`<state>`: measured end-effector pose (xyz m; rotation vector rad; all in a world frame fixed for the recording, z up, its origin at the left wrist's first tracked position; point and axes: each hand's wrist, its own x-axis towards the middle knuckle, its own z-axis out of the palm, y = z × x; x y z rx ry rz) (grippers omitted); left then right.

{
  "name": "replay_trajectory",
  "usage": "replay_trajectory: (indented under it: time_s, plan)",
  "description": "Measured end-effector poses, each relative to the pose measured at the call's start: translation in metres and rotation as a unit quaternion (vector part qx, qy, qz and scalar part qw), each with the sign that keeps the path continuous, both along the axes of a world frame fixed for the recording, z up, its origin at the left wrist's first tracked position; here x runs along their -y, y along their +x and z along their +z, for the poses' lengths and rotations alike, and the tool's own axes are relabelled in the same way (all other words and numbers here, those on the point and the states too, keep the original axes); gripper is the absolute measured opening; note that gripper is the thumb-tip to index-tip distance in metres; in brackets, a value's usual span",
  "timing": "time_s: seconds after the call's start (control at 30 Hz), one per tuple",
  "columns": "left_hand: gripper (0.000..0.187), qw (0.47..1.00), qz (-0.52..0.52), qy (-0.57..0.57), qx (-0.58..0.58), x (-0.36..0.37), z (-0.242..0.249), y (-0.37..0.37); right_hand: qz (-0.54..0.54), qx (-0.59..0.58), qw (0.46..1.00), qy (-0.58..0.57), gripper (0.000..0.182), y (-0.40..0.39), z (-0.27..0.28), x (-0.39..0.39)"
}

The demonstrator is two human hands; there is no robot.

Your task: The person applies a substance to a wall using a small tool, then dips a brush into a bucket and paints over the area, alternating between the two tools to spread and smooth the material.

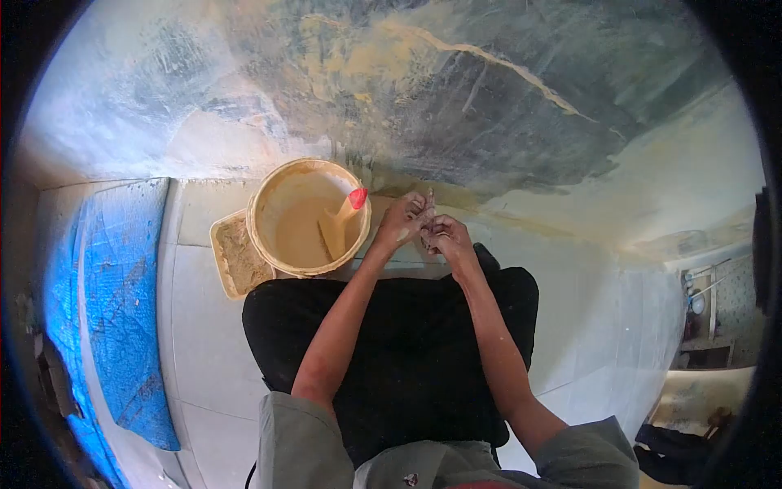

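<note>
My left hand (405,222) and my right hand (447,237) are close together in front of the wall, just above my knees. Whitish smears mark both hands. The left fingers are bent, with one fingertip pointing up. My right fingers are pinched close to the left fingers; whatever they may hold is too small to make out. Left of my hands stands a round cream bucket (254,213) with pale beige liquid (297,232) inside. A tan tool with a red handle end (356,198) leans in it, its lower part against the bucket's inside.
A shallow cream tray (224,275) coated in beige material sits partly behind the bucket. Blue sheeting (122,318) lies to the left on the pale tiled floor (208,350). The patchy grey-green wall (521,122) rises ahead, with a beige streak. Dark cloth (676,452) lies at lower right.
</note>
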<state>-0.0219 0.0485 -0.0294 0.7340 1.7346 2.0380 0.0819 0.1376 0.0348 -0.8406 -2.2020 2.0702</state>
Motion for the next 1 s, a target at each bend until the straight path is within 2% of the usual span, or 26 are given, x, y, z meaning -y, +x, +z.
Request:
replay_trajectory:
  time_s: [0.17, 0.3, 0.37, 0.5, 0.57, 0.7, 0.77, 0.83, 0.9, 1.0]
  plan:
    - [0.020, 0.992, -0.091, -0.009, 0.091, 0.006, 0.011, 0.000, -0.008, -0.005, 1.000, -0.025, 0.015, -0.003, 0.009, 0.005]
    - [0.018, 0.991, -0.099, 0.003, 0.087, 0.008, 0.010, 0.000, -0.011, -0.017, 0.999, -0.046, 0.021, -0.003, 0.006, 0.002]
    - [0.017, 0.992, -0.068, -0.014, 0.107, 0.010, 0.021, 0.002, -0.017, -0.005, 0.999, -0.040, 0.021, -0.004, 0.009, 0.004]
    - [0.018, 0.984, -0.075, -0.046, 0.152, 0.016, 0.039, 0.003, -0.032, 0.012, 0.998, -0.044, 0.022, -0.005, 0.013, 0.006]
    - [0.025, 0.980, -0.095, -0.039, 0.172, 0.017, 0.045, 0.003, -0.029, 0.002, 0.999, -0.046, 0.022, -0.006, 0.014, 0.005]
    - [0.022, 0.974, -0.122, 0.042, 0.187, 0.013, 0.029, 0.003, -0.039, -0.023, 0.998, -0.037, 0.024, -0.004, 0.016, 0.007]
    - [0.014, 0.981, -0.077, 0.056, 0.166, 0.011, 0.030, 0.000, -0.041, -0.030, 0.998, -0.029, 0.024, -0.004, 0.012, 0.003]
    - [0.014, 0.982, -0.074, 0.051, 0.168, 0.012, 0.031, -0.001, -0.037, -0.043, 0.998, -0.024, 0.024, -0.004, 0.011, 0.003]
    - [0.015, 0.983, -0.068, 0.045, 0.164, 0.012, 0.034, -0.003, -0.035, -0.072, 0.996, -0.047, 0.024, -0.004, 0.016, 0.005]
    - [0.017, 0.987, -0.014, 0.012, 0.160, 0.018, 0.049, -0.004, -0.045, -0.053, 0.991, -0.117, 0.016, -0.006, 0.017, 0.000]
